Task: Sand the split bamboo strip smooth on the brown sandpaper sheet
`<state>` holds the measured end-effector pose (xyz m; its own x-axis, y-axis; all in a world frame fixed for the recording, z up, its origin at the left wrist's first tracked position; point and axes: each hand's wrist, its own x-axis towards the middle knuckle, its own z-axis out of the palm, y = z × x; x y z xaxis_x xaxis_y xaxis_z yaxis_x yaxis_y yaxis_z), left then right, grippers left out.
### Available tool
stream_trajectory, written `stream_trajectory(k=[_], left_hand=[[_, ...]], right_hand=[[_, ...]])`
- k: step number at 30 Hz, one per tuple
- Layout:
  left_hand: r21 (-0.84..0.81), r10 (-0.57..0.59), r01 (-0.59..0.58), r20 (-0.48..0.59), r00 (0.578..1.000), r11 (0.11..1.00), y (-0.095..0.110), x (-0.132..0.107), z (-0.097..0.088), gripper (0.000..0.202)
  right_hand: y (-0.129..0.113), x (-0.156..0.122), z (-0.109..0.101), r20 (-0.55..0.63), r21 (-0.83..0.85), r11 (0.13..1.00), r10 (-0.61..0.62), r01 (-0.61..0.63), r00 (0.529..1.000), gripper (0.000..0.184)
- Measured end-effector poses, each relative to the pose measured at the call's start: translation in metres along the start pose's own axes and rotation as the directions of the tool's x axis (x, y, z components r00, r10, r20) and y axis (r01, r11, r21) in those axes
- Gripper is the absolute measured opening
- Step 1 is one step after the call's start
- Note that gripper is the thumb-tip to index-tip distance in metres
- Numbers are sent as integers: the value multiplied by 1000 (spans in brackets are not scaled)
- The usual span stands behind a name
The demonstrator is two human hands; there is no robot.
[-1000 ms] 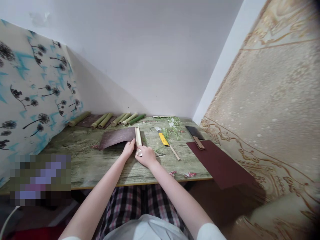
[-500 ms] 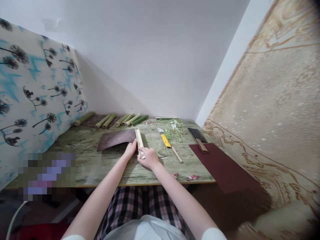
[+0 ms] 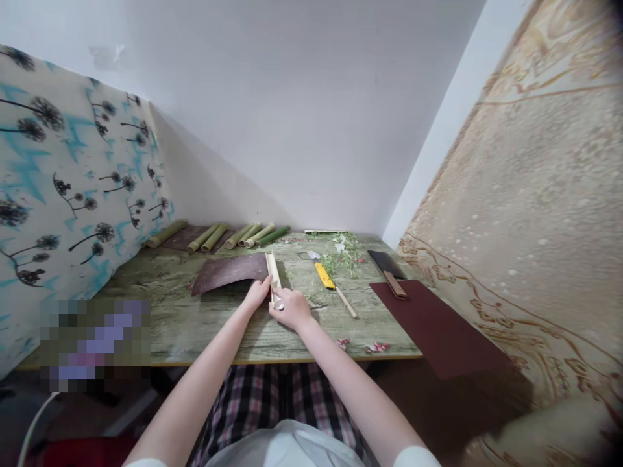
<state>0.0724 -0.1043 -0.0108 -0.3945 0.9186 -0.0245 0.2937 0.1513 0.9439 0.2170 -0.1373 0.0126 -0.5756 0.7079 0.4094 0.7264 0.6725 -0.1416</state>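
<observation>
A pale split bamboo strip [image 3: 272, 270] lies lengthwise on the green wooden table [image 3: 204, 324], along the right edge of a dark brown sheet [image 3: 228, 271]. My right hand [image 3: 293, 308] is closed round the near end of the strip. My left hand [image 3: 257, 293] rests with fingers together against the strip and the sheet's near right corner, just left of the right hand.
A row of green bamboo tubes [image 3: 243, 235] lies at the table's back. A yellow utility knife [image 3: 324, 275], a thin stick [image 3: 346, 301], green sprigs [image 3: 341, 255], a cleaver [image 3: 388, 269] and a dark red mat [image 3: 438, 327] lie to the right.
Both hands stay at the near end of the bamboo strip. The view has shifted slightly; the hands sit a little further right and up.
</observation>
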Motion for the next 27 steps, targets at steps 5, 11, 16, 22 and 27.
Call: stream_trajectory(k=[5, 11, 16, 22, 27], left_hand=[[82, 22, -24, 30, 999, 996, -1, 2, 1, 49], [51, -12, 14, -33, 999, 999, -6, 8, 1, 49], [56, 16, -16, -8, 1000, 998, -5, 6, 1, 47], [49, 16, -15, -17, 1000, 999, -3, 4, 0, 47], [11, 20, -21, 32, 999, 1000, -8, 8, 1, 45]], right_hand=[[-2, 2, 1, 45, -28, 997, 77, -76, 996, 42], [-2, 1, 0, 48, 1, 999, 41, -41, 998, 39], [-2, 2, 2, 63, -20, 996, 86, -85, 994, 41], [-2, 1, 2, 42, -4, 999, 51, -51, 998, 40], [-1, 3, 4, 30, -21, 992, 124, -124, 992, 44]])
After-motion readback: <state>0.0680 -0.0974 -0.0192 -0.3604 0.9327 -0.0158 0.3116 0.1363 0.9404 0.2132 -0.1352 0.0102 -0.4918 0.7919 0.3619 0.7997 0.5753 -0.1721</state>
